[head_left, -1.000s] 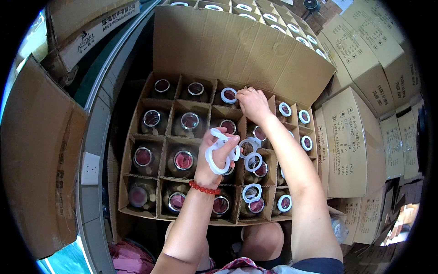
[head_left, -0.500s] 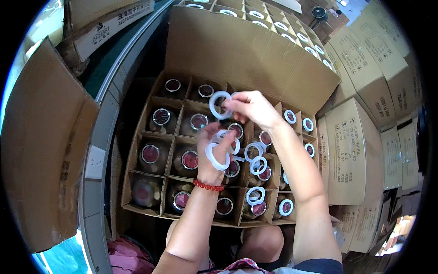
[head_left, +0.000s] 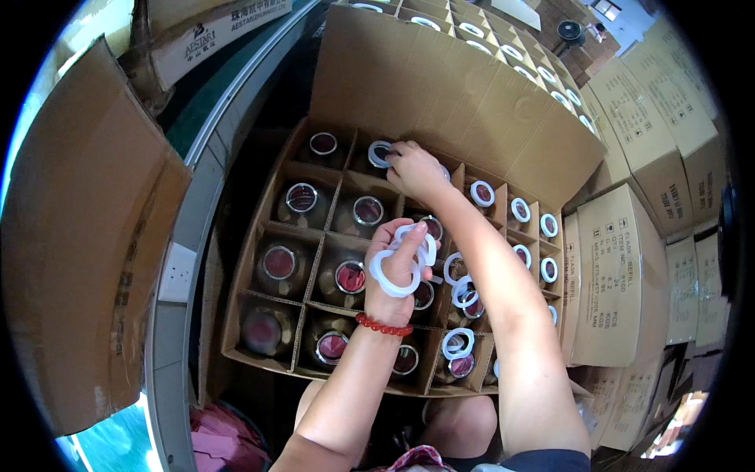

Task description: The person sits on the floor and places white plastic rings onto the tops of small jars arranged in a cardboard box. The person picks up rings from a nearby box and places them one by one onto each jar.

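The fingertips of the right hand are bent down onto the right edge of a white ring, which lies at the mouth of a glass flask in the far row, second compartment from the left; whether the ring is pinched or only pressed cannot be told, as the thumb is hidden. Nearer, a bunch of white rings is grasped between the thumb and curled fingers of the left hand, above the middle compartments; a red bead bracelet is worn at that wrist. Just to the right, loose rings are lying over cardboard dividers and flask mouths. Farther left, bare flasks with silvery rims are seen; toward the right, ringed flasks are lined up. The ring under the fingertips could be left crooked if it were pushed from its right edge alone, and thin glass might be chipped by too hard a press. A ring could be dropped from the bunch if the left thumb were slackened, and the loose rings could be knocked down between flasks by the right forearm, which is stretched low beside them.
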`<move>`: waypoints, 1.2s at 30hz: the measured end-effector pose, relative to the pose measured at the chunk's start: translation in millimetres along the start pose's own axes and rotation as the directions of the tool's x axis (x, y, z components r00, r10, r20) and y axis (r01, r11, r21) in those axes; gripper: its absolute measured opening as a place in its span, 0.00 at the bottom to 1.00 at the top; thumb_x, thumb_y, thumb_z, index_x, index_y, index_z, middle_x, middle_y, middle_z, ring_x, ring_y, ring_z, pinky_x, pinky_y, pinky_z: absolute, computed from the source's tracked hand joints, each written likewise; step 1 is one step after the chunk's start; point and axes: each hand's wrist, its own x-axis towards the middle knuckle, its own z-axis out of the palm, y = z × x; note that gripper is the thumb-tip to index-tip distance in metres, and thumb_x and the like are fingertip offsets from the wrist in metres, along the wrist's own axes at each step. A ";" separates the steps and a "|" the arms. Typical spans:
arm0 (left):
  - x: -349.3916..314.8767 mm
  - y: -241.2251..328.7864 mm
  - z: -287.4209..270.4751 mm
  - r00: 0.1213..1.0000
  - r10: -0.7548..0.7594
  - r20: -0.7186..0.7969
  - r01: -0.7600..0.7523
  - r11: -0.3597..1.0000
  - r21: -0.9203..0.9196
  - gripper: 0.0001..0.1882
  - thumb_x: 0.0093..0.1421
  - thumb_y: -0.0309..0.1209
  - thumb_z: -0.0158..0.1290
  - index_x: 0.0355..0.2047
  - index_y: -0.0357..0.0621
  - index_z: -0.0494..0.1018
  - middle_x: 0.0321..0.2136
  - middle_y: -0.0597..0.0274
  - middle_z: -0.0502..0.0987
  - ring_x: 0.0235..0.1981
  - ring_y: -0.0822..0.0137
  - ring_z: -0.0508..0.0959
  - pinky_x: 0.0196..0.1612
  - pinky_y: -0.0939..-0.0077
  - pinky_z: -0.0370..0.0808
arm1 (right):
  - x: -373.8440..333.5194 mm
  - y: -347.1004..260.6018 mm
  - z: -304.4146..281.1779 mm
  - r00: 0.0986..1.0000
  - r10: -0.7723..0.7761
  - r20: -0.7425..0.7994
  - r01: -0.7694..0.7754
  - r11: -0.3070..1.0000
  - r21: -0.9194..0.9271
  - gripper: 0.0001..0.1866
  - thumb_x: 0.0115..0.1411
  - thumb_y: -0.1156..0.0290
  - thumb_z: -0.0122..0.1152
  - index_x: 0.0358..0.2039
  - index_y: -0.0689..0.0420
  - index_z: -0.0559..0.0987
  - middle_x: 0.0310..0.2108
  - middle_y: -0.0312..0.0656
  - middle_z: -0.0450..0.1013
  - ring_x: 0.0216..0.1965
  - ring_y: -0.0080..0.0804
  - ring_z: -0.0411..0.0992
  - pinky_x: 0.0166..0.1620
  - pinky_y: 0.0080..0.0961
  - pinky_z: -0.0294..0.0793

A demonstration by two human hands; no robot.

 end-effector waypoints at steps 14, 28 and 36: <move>0.0 3.7 -1.1 1.000 0.022 -0.021 -0.025 0.992 -0.121 0.17 0.59 0.31 0.56 0.45 0.39 0.65 0.35 0.55 0.77 0.35 0.68 0.79 0.27 0.80 0.74 | 12.5 -8.3 -3.8 0.974 -0.170 0.153 0.210 0.928 -0.308 0.13 0.53 0.67 0.53 0.36 0.56 0.82 0.52 0.45 0.71 0.50 0.41 0.70 0.53 0.41 0.67; 0.2 21.7 -24.9 0.983 0.136 -0.125 -0.163 0.955 -0.249 0.12 0.59 0.31 0.57 0.40 0.42 0.67 0.33 0.55 0.77 0.33 0.66 0.80 0.22 0.79 0.74 | 0.6 0.5 -8.4 0.991 -0.052 -0.120 0.049 0.998 -0.024 0.18 0.55 0.71 0.55 0.47 0.56 0.77 0.52 0.47 0.71 0.47 0.44 0.72 0.50 0.36 0.72; 1.5 56.4 -55.9 0.955 0.230 -0.189 -0.249 0.965 -0.081 0.11 0.59 0.32 0.57 0.38 0.47 0.68 0.31 0.60 0.77 0.29 0.69 0.78 0.22 0.78 0.72 | -10.9 -83.9 -104.9 0.786 -0.018 0.618 -0.612 0.112 0.783 0.14 0.62 0.61 0.56 0.40 0.58 0.81 0.33 0.34 0.78 0.27 0.19 0.74 0.26 0.15 0.69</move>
